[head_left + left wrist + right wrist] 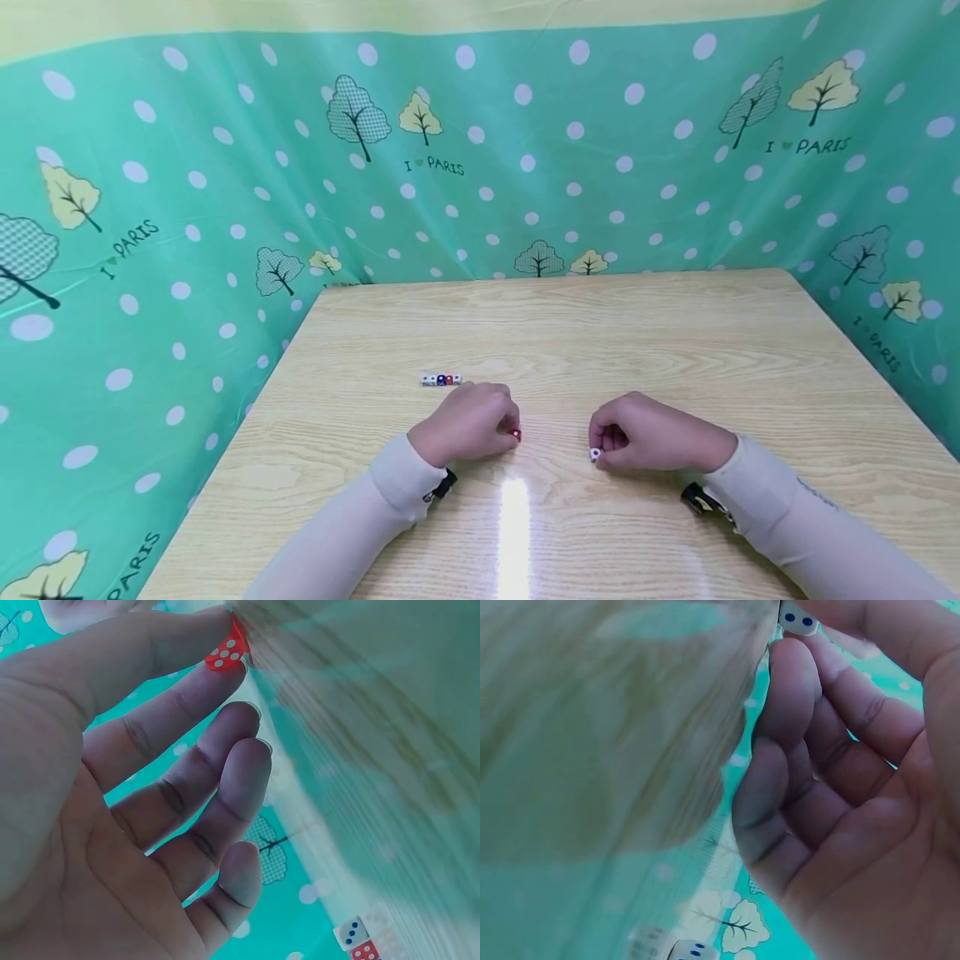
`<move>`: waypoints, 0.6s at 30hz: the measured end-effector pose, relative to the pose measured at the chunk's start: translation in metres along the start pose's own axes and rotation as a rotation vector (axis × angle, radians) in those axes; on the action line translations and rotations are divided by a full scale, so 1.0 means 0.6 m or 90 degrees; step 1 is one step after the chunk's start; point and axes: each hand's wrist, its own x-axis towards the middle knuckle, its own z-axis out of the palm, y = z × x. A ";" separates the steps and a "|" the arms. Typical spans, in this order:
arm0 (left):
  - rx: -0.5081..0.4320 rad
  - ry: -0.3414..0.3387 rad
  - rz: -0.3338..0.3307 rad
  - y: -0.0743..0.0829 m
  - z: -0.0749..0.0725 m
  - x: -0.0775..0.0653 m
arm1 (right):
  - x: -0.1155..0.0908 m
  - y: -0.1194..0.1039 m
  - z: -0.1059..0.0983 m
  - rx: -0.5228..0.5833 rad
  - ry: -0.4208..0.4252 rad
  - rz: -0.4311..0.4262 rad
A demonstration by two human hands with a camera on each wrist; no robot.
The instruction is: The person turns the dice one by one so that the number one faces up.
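Observation:
My left hand is low over the table, left of centre, pinching a red die with white pips between thumb and index finger. The other left fingers bend loosely, clear of it. Across a gap to the right, my right hand holds a white die with dark pips at its fingertips, close to the tabletop. Just beyond the left hand, a short row of dice lies side by side: white ones, a blue one and a red one. Part of that row also shows in the left wrist view as a white die.
The dice are on a light wood-grain table, with a bright strip of reflected light between the forearms. A green dotted curtain printed with trees hangs along the table's back and sides. Each wrist wears a dark strap.

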 end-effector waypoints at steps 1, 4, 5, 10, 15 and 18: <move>0.000 0.000 -0.002 -0.001 0.000 0.000 | 0.000 -0.001 0.001 -0.010 0.004 -0.005; -0.003 0.001 -0.010 -0.004 -0.001 -0.002 | 0.002 -0.003 0.003 -0.038 0.015 -0.015; -0.004 0.001 -0.013 -0.006 -0.002 -0.002 | 0.002 -0.004 0.003 -0.047 0.018 -0.016; -0.005 0.001 -0.026 -0.014 -0.005 -0.002 | 0.005 -0.008 0.005 -0.070 0.024 -0.019; 0.001 0.004 -0.036 -0.023 -0.007 -0.001 | 0.008 -0.012 0.007 -0.081 0.023 -0.021; -0.002 0.002 -0.045 -0.028 -0.007 0.001 | 0.009 -0.016 0.009 -0.092 0.024 -0.025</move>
